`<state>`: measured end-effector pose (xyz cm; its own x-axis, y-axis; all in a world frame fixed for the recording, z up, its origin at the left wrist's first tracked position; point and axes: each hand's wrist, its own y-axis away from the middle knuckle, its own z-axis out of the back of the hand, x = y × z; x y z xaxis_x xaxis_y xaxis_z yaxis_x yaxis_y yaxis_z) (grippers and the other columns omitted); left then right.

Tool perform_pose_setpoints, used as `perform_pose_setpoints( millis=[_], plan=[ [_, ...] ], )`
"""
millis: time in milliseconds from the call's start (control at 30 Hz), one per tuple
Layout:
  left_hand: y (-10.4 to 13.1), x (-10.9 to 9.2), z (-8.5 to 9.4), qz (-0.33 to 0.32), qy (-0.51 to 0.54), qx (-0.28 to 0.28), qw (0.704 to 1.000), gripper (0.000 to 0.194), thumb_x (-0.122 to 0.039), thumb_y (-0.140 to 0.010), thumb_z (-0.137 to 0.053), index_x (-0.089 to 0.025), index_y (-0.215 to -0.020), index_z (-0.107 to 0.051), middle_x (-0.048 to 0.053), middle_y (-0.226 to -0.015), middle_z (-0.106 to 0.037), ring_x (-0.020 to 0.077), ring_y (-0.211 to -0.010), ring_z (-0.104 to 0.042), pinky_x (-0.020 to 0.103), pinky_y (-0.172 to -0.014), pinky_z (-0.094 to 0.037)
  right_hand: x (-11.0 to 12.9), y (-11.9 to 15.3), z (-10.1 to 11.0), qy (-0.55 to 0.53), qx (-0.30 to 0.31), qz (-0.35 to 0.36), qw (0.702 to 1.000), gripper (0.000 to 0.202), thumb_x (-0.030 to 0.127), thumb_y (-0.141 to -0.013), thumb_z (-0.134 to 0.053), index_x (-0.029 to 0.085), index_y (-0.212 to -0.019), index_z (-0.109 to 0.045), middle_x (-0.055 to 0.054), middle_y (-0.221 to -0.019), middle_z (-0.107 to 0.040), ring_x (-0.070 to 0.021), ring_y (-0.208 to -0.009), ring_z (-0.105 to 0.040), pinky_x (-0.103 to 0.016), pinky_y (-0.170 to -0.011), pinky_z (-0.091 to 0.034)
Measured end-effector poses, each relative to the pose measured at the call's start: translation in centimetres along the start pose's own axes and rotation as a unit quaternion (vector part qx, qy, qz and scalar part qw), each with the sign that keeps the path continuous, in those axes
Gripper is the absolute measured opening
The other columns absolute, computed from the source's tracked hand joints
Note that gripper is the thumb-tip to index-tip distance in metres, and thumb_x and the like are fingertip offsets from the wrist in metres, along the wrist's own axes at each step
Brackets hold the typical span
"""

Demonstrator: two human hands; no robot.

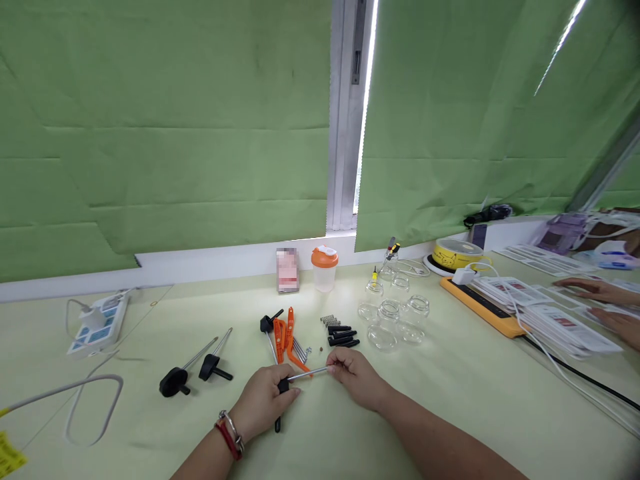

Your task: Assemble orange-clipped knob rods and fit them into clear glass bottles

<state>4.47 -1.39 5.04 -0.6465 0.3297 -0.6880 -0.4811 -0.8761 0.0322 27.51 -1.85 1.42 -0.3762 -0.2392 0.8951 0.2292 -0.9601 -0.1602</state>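
My left hand (pixel 263 402) is closed around the black head of a part with a thin metal rod (pixel 307 374). The rod points right, and its far end is pinched between the fingertips of my right hand (pixel 354 377). Just beyond my hands lie orange handles (pixel 280 340), another black-headed rod (pixel 267 324), small springs (pixel 330 321) and several black tubes (pixel 343 335). To the left, two more black-headed rods (pixel 173 381) (pixel 213 367) rest on the table.
A cup with an orange lid (pixel 325 269) and a small box (pixel 287 270) stand at the back. Clear glass jars (pixel 389 325) are right of centre. An orange power strip (pixel 483 307), card stacks (pixel 570 330) and another person's hands (pixel 617 323) are farther right; a white power strip (pixel 100 323) is left.
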Motion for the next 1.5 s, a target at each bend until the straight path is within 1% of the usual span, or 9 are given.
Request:
perform_pose_setpoints(
  millis=[167, 533, 833, 1500],
  plan=[
    [0.04, 0.09, -0.03, -0.007, 0.002, 0.0, 1.0, 0.023, -0.031, -0.077, -0.053, -0.02, -0.091, -0.068, -0.001, -0.072, -0.063, 0.015, -0.065, -0.053, 0.022, -0.059, -0.038, 0.05, 0.0, 0.05, 0.006, 0.002, -0.001, 1.0, 0.01, 0.022, -0.081, -0.049, 0.018, -0.076, -0.056, 0.001, -0.071, -0.05, -0.0138, -0.067, -0.045, -0.025, -0.064, -0.036],
    [-0.02, 0.07, 0.03, 0.005, 0.002, 0.006, 1.0, 0.027, -0.034, -0.077, -0.053, -0.019, -0.094, -0.067, -0.001, -0.071, -0.063, 0.0146, -0.063, -0.053, 0.022, -0.058, -0.038, 0.13, -0.11, 0.12, 0.01, 0.006, 0.0, 1.0, 0.01, 0.021, -0.08, -0.049, 0.018, -0.074, -0.056, 0.002, -0.069, -0.049, -0.013, -0.066, -0.043, -0.023, -0.061, -0.034],
    [-0.04, 0.39, -0.08, -0.003, -0.009, 0.002, 1.0, 0.023, -0.033, -0.077, -0.053, -0.021, -0.091, -0.067, -0.002, -0.069, -0.061, 0.0148, -0.063, -0.052, 0.022, -0.057, -0.037, 0.09, -0.06, 0.1, 0.014, 0.009, 0.002, 1.0, 0.011, 0.021, -0.081, -0.049, 0.018, -0.073, -0.057, 0.001, -0.068, -0.049, -0.0135, -0.066, -0.043, -0.023, -0.06, -0.034],
    [-0.05, 0.13, 0.07, -0.004, -0.014, 0.004, 1.0, 0.024, -0.034, -0.077, -0.053, -0.019, -0.091, -0.067, -0.001, -0.069, -0.061, 0.0146, -0.062, -0.052, 0.023, -0.058, -0.037, 0.28, -0.04, 0.16, 0.009, 0.013, -0.003, 1.0, 0.012, 0.02, -0.081, -0.048, 0.018, -0.072, -0.056, 0.002, -0.067, -0.048, -0.0124, -0.064, -0.042, -0.022, -0.058, -0.033]
  ],
)
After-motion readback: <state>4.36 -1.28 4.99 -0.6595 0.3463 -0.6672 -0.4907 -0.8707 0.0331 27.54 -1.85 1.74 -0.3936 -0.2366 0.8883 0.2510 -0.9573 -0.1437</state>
